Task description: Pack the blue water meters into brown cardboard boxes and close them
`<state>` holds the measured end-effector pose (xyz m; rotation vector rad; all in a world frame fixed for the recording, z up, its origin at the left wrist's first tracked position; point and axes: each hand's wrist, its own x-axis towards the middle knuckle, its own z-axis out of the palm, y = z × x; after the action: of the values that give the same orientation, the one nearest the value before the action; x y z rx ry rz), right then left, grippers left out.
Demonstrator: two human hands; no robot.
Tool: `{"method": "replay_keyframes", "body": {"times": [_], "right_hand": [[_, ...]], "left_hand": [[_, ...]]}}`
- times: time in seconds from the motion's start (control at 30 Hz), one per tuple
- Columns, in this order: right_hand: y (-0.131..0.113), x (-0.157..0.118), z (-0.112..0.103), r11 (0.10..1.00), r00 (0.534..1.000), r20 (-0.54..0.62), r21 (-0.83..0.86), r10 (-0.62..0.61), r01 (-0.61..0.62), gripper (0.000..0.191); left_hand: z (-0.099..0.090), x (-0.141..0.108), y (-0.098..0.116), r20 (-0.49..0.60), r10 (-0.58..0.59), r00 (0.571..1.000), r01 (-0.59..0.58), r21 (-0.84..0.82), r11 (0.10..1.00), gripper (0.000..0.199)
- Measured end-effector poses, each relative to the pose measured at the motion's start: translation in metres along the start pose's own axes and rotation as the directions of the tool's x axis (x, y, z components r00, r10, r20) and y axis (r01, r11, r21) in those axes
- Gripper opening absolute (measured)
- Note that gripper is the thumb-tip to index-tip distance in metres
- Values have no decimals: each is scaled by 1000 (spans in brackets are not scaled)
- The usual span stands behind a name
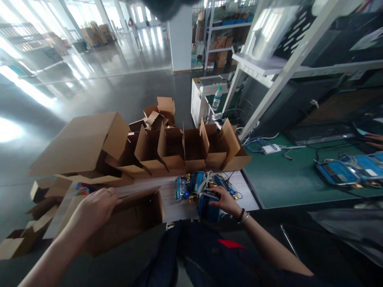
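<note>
My right hand (224, 199) is closed around a blue meter-like device (208, 209), which is tilted over the front edge of the white table top. Beside it lie several similar blue devices (196, 181) with brass fittings and coiled grey cables (206, 182). My left hand (100, 205) grips the upper edge of an open cardboard box (134, 217) in front of me. The inside of this box is mostly in shadow. Part of the left hand's fingertips is hidden behind the box edge.
Behind the devices stands a row of open cardboard boxes (194, 163), with a larger box (80, 139) at the left. More devices (341, 172) lie on the green mat (278, 179) at right, near another person's hand (375, 139). A white shelf post (269, 95) rises behind.
</note>
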<state>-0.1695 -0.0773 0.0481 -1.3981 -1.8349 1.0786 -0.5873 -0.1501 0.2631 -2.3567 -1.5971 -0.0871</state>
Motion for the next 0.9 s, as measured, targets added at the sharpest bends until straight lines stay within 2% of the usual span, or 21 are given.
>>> {"method": "replay_keyframes", "body": {"times": [0.03, 0.1, 0.13, 0.2, 0.23, 0.3, 0.33, 0.37, 0.4, 0.43, 0.5, 0.53, 0.57, 0.63, 0.7, 0.77, 0.8, 0.83, 0.9], "right_hand": [[-5, 2, -2, 1000, 1000, -22, 14, 2, -2, 39], [-20, 7, -11, 998, 995, -82, 48, 54, -50, 32], [-28, 9, -18, 994, 990, -111, 76, 89, -81, 31], [-48, 13, -34, 979, 978, -148, 163, 145, -121, 36], [-59, 14, -42, 969, 974, -160, 212, 159, -124, 39], [-86, 16, -54, 952, 971, -188, 292, 149, -89, 44], [-102, 16, -57, 947, 970, -209, 317, 127, -56, 45], [-118, 16, -59, 944, 969, -229, 330, 93, -13, 45], [-135, 15, -59, 941, 969, -242, 338, 51, 34, 45], [-152, 14, -57, 937, 969, -248, 341, 8, 79, 45], [-182, 11, -53, 928, 970, -237, 345, -57, 139, 44], [-193, 9, -51, 921, 972, -216, 353, -90, 163, 43], [-201, 7, -50, 908, 974, -185, 371, -134, 195, 43], [-208, 4, -49, 860, 956, -154, 418, -252, 294, 49], [-204, 5, -47, 823, 911, -235, 395, -339, 408, 65], [-196, 11, -38, 831, 881, -314, 327, -353, 450, 85], [-192, 14, -30, 838, 890, -287, 325, -355, 439, 92], [-189, 17, -21, 838, 909, -201, 354, -365, 415, 94], [-184, 20, 1, 832, 916, 2, 420, -401, 363, 79]], "left_hand": [[11, 1, -2, 34, 13, 999, -14, 34, 999, 33], [27, 0, -6, 88, -54, 995, 48, 72, 996, 31], [31, 0, -7, 106, -113, 988, 105, 82, 991, 31], [35, 2, 1, 65, -255, 965, 252, 55, 966, 31], [35, 5, 10, 14, -326, 945, 326, -12, 945, 32], [37, 18, 40, -40, -444, 895, 413, -297, 861, 30], [38, 26, 60, -6, -470, 883, 406, -493, 769, 30], [40, 36, 80, 88, -452, 888, 382, -688, 617, 34], [42, 46, 101, 212, -379, 901, 366, -841, 399, 41], [43, 55, 119, 311, -268, 912, 361, -918, 162, 48], [43, 69, 145, 406, -132, 904, 361, -892, -271, 58], [41, 73, 150, 441, -103, 892, 360, -829, -428, 59], [39, 75, 151, 478, -98, 873, 355, -759, -546, 57], [32, 73, 142, 551, -89, 830, 345, -631, -695, 51], [26, 66, 126, 586, -71, 808, 321, -536, -781, 45], [21, 60, 112, 581, -53, 812, 290, -482, -826, 42], [18, 59, 107, 568, -52, 821, 276, -475, -835, 42], [14, 58, 103, 553, -50, 832, 268, -478, -836, 43], [6, 60, 99, 521, -23, 853, 284, -502, -817, 45]]}}
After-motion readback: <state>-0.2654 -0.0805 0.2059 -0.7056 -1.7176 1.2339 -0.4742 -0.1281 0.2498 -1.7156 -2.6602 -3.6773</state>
